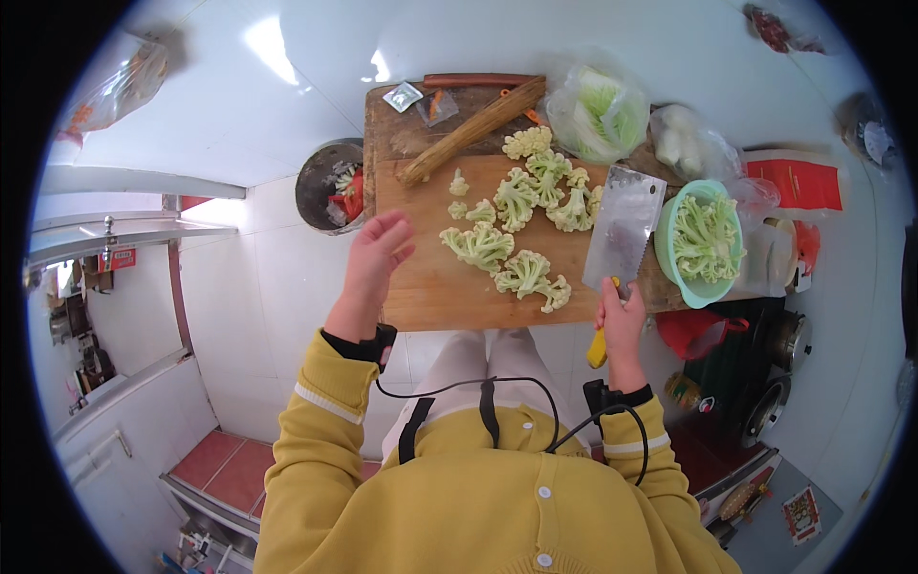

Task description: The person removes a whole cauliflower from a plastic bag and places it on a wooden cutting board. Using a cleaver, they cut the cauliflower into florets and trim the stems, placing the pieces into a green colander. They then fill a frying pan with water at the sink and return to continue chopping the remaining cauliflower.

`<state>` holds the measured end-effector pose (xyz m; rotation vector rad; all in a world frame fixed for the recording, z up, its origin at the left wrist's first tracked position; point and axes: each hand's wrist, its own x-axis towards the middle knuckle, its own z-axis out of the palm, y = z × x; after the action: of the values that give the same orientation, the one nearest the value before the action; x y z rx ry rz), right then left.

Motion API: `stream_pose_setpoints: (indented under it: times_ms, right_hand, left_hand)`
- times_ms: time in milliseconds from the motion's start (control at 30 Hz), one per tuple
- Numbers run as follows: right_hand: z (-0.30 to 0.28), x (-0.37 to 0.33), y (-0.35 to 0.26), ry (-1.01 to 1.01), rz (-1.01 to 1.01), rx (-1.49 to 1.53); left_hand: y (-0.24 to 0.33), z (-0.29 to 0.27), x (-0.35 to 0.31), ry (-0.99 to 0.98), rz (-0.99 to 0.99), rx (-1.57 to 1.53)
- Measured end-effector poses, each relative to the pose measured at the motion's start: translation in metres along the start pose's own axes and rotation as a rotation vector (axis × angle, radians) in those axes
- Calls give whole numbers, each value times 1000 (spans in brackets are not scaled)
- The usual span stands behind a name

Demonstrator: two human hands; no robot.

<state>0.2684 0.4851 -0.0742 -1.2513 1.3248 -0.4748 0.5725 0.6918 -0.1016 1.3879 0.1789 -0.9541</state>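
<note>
A right hand (622, 320) is gripping a cleaver (624, 222) beside cauliflower pieces (478, 247) on a wooden board (416, 292).

That hand is clamping firmly around the yellow handle (599, 347), and the cleaver is pointing away from the body near the board's right edge; the left hand (381, 245) is hovering by the board's left edge, loosely curled and open; the cauliflower pieces are lying scattered between the hands; a pale green bowl (666, 251) is standing just right of the cleaver, holding more cauliflower (706, 239); a wooden stick (469, 134) is lying slantwise beyond them.
</note>
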Motion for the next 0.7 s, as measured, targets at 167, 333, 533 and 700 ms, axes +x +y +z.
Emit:
stream_pose_setpoints:
  times_ms: [167, 333, 533, 700]
  right_hand:
    - [-38, -3, 15, 12, -18, -156]
    - [-72, -16, 25, -145, -256, -496]
    - [-97, -17, 38, -662, -386, -814]
    - [-87, 1, 61, -830, -420, -1097]
  left_hand:
    - [-63, 25, -6, -85, -88, 477]
    - [-97, 34, 1, 44, -190, 572]
    - [-97, 39, 30, 42, 76, 589]
    - [-92, 70, 34, 324, -129, 646]
